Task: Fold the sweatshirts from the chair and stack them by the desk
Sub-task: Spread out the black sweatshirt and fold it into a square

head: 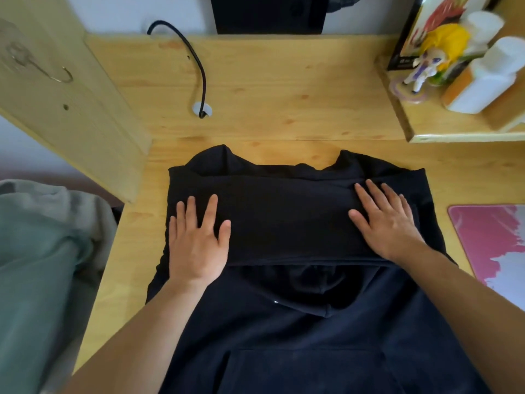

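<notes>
A black hooded sweatshirt [287, 322] lies on the wooden desk [270, 89], its pouch pocket toward me and its far part folded back into a flat band across the middle. My left hand [197, 240] presses flat on the band's left end, fingers straight. On the right end my right hand [387, 221] lies flat as well, fingers spread. At the left edge, off the desk, a pile of grey and pale green garments [39, 265] is heaped; what it rests on is hidden.
A black cable [196, 66] runs into a grommet hole at the desk's back. A raised shelf [460, 129] at the right holds a figurine [429, 61] and white bottles [483, 78]. A pink mouse pad [494, 240] lies at the right edge. A wooden panel [71, 95] stands left.
</notes>
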Available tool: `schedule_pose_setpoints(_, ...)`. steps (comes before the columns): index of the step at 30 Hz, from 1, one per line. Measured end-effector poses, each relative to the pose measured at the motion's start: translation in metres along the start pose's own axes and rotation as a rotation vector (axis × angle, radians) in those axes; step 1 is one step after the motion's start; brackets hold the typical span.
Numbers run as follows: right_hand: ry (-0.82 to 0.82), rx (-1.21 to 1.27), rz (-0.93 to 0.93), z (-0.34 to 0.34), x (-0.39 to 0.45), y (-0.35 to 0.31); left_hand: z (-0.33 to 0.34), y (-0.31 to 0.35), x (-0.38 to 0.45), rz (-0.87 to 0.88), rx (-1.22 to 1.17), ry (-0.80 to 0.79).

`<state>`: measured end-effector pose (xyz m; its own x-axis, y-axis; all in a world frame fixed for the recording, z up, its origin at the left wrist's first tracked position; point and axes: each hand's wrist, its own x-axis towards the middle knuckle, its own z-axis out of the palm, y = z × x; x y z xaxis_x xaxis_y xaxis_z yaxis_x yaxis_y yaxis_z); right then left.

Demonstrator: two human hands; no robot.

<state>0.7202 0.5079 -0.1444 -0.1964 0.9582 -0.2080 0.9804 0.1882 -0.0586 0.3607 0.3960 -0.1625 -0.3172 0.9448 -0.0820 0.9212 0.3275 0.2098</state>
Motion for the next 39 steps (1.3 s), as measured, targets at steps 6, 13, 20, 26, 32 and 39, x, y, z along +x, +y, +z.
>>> schedule_pose_setpoints(6, 0.018, 0.038, 0.022, 0.004, -0.014, -0.004, -0.006, -0.008, 0.017, 0.017, 0.072, -0.027)
schedule_pose_setpoints(13, 0.007, 0.056, 0.112, 0.003, 0.002, -0.014, -0.017, 0.002, 0.075, 0.034, 0.176, -0.155)
schedule_pose_setpoints(20, -0.062, 0.105, 0.101, -0.008, 0.012, -0.006, 0.000, 0.016, -0.024, 0.117, 0.118, -0.048)
schedule_pose_setpoints(26, -0.075, 0.061, 0.066, -0.013, 0.002, 0.004, 0.008, -0.001, -0.015, 0.124, 0.106, -0.084)
schedule_pose_setpoints(32, -0.030, 0.091, 0.225, 0.002, -0.056, -0.004, -0.009, -0.016, 0.030, 0.328, 0.207, -0.150)
schedule_pose_setpoints(39, -0.102, 0.169, 0.505, 0.006, -0.137, -0.018, -0.031, 0.049, -0.004, 0.248, 0.133, -0.104)
